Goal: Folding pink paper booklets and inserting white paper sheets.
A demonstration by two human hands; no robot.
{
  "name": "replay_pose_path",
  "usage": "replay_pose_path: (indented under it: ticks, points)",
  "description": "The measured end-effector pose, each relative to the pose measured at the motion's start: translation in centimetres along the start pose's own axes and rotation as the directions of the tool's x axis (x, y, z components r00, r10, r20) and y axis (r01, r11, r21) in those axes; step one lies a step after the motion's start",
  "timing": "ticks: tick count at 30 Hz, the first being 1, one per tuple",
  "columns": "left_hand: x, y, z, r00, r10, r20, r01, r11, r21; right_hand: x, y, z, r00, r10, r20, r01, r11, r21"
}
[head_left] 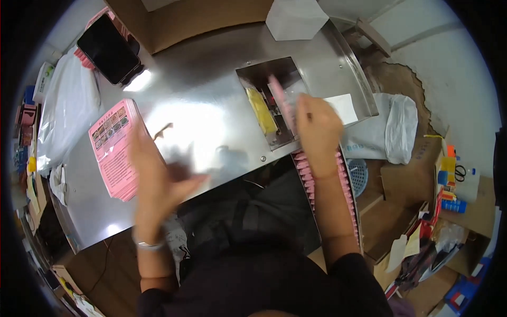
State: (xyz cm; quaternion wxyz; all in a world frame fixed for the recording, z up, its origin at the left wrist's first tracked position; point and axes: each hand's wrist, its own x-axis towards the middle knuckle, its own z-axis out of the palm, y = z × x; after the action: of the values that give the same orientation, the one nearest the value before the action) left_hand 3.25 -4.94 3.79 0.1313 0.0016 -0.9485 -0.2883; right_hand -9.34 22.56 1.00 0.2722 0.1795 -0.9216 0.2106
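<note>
My left hand (pixel 158 169) is at the right edge of a stack of pink printed cards (pixel 113 150) lying on the metal table. It is blurred by motion, its thumb stretched apart from the fingers, and nothing shows in it. My right hand (pixel 318 127) is closed at the right side of a rectangular opening (pixel 257 79) in the tabletop. A thin pink packet (pixel 282 98), smeared by motion, slants from its fingers over the opening. A yellow piece (pixel 260 111) lines the opening's left side. Under my right forearm, a long box holds rows of pink packets (pixel 306 182).
A black phone (pixel 109 49) leans at the back left, beside white plastic bags (pixel 68 105). Cardboard (pixel 206 29) stands along the back, with a white box (pixel 297 20) to its right. Right of the table are a white sack (pixel 383 127), a blue basket (pixel 357 177) and cartons.
</note>
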Motion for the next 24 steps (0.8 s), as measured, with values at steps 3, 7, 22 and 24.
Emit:
replay_pose_path:
  ticks: [3,7,22,24]
  points:
    - [-2.1,-6.0,-6.5,0.995,-0.043,-0.088,0.062,0.974,0.217,-1.3,1.2,-1.7,0.997,0.060,-0.040,-0.072,0.856,-0.512]
    - [-2.1,-7.6,-6.8,0.981,-0.102,0.165,0.060,0.968,0.244,0.2,2.8,0.6,0.988,0.155,0.013,-0.150,0.975,-0.162]
    - [-2.0,-7.0,-2.1,0.961,-0.270,-0.062,0.272,0.878,0.393,18.0,3.6,9.7,0.963,-0.193,-0.190,0.093,0.895,-0.437]
    - [-2.6,-8.1,-2.5,0.960,-0.270,-0.075,0.267,0.800,0.537,15.6,1.3,6.5,1.000,-0.012,-0.025,0.005,0.958,-0.286]
